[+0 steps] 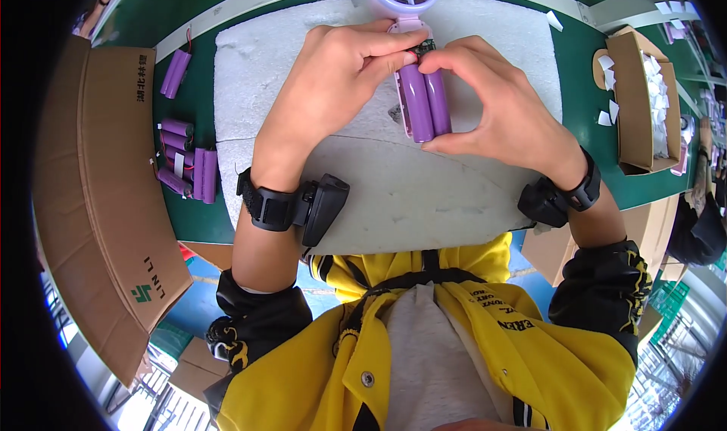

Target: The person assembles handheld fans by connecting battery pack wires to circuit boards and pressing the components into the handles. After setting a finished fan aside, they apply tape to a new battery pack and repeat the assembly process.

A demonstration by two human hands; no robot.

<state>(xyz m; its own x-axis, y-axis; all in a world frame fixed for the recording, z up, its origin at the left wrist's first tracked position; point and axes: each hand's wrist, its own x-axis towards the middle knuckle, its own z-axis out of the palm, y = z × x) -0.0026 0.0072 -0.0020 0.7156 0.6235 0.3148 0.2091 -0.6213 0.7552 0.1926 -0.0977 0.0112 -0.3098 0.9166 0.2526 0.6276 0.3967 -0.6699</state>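
A lilac handheld fan (401, 0) lies on the white foam sheet with its round head at the far side and its handle open toward me. Two joined purple battery cells (425, 105) sit at the handle, covering most of it. My right hand (503, 102) spans the battery pack, thumb at its near end and forefinger at its far end. With thumb and forefinger closed, my left hand (341, 75) pinches at the top of the handle, by a small dark circuit board (424, 47) and a bit of red wire. The fingertips partly hide that spot.
Several purple battery packs (182, 155) lie on the green tabletop at the left, beside a large cardboard box (98, 181). An open carton (640, 90) of white pieces stands at the right, with loose white scraps (608, 117) next to it.
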